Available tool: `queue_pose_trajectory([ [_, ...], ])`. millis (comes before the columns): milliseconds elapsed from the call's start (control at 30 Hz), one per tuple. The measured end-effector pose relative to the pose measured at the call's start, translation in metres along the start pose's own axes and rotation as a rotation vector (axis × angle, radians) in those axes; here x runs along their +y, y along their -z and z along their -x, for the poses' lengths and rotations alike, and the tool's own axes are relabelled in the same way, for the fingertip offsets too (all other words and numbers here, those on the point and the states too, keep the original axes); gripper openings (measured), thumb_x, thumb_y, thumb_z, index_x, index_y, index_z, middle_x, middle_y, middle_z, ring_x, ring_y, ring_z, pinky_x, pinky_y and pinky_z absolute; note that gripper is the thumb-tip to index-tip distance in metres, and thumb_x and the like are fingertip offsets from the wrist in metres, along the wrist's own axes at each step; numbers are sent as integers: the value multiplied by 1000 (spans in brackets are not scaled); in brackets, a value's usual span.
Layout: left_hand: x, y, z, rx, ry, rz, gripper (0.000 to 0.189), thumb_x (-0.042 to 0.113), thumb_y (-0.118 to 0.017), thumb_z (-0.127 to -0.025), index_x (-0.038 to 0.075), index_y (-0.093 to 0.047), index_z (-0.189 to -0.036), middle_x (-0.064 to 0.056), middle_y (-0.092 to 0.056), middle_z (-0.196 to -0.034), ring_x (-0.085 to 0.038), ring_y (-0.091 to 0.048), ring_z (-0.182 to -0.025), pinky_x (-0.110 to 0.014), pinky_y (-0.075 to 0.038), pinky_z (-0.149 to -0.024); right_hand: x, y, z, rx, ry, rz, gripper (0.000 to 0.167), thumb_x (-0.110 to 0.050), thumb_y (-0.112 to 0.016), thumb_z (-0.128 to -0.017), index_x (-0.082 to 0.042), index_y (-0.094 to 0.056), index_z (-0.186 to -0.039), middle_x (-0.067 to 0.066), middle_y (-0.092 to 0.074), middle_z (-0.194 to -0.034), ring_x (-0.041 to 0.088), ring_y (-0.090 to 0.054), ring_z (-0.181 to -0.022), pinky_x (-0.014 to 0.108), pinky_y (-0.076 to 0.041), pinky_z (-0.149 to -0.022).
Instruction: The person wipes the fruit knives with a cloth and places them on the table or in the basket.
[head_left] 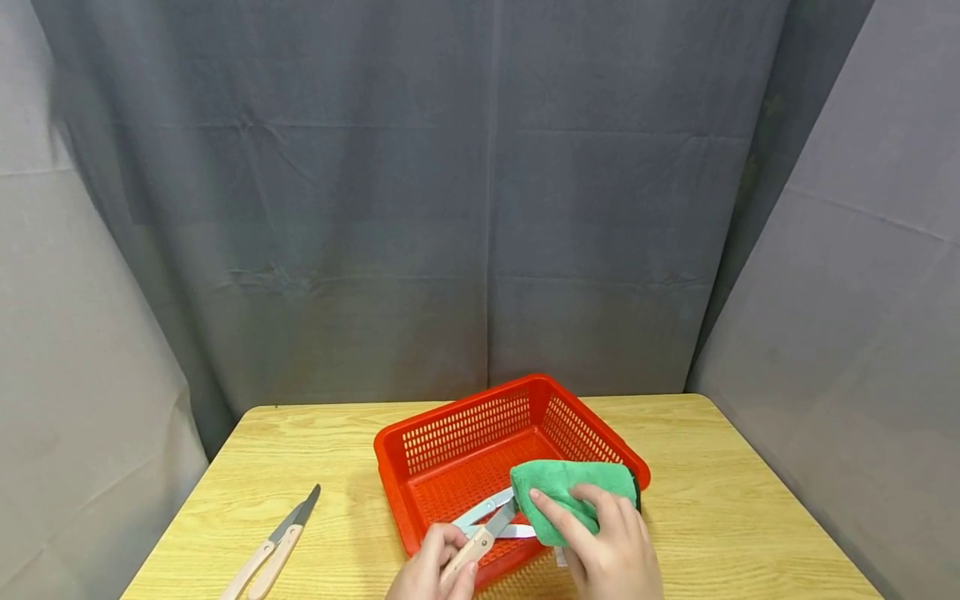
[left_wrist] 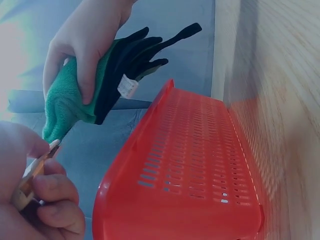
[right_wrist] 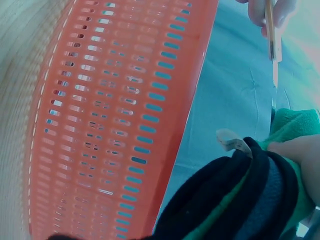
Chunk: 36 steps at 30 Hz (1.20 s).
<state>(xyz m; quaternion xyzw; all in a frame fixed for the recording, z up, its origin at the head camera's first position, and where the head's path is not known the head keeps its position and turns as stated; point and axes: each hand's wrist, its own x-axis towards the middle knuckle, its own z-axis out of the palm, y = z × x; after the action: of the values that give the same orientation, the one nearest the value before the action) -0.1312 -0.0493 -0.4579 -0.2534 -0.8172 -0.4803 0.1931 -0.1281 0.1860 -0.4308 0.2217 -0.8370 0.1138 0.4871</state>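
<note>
My left hand (head_left: 432,567) grips a knife (head_left: 474,552) by its beige handle, its blade angled up and to the right. My right hand (head_left: 617,550) holds a folded green cloth (head_left: 551,482) with black edging, fingers spread over its top. The blade's far end goes in at the cloth's left edge and is hidden there. Both hands are above the near side of a red basket (head_left: 456,408). Inside it, below the held knife, lie pale blue-and-white knives (head_left: 487,505), partly covered by the hands. In the left wrist view, a white tag (left_wrist: 128,86) hangs from the cloth.
Two beige-handled knives (head_left: 283,550) with dark grey blades lie side by side on the wooden table (head_left: 337,450), left of the basket. Grey curtains (head_left: 360,208) close off the back and sides. The basket's slotted wall (right_wrist: 120,100) stands close below my right hand.
</note>
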Motion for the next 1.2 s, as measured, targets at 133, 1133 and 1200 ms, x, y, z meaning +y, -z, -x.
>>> queue_pose_trajectory([
  [133, 3, -1, 0, 43, 14, -3, 29, 3, -73, -87, 14, -53, -104, 15, -61, -69, 12, -43, -58, -8, -37, -53, -2, 0, -2, 74, 18, 8, 33, -32, -46, -107, -30, -76, -119, 12, -62, -104, 27, -51, -81, 39, -46, -61],
  [1133, 4, -1, -1, 45, 10, -3, 29, 2, -72, -87, 13, -53, -105, 14, -63, -70, 13, -43, -58, -8, -37, -53, -27, -2, 1, -79, 65, 14, 46, -71, -43, -99, -46, -70, -125, -1, -62, -109, 17, -54, -93, 35, -48, -78],
  [1200, 4, -2, -1, 50, -7, -5, 29, 1, -73, -86, 13, -53, -104, 13, -63, -69, 13, -43, -58, -8, -37, -53, -26, -2, 1, -81, 61, 8, 41, -62, -39, -105, -45, -70, -126, -1, -62, -110, 17, -54, -93, 36, -48, -78],
])
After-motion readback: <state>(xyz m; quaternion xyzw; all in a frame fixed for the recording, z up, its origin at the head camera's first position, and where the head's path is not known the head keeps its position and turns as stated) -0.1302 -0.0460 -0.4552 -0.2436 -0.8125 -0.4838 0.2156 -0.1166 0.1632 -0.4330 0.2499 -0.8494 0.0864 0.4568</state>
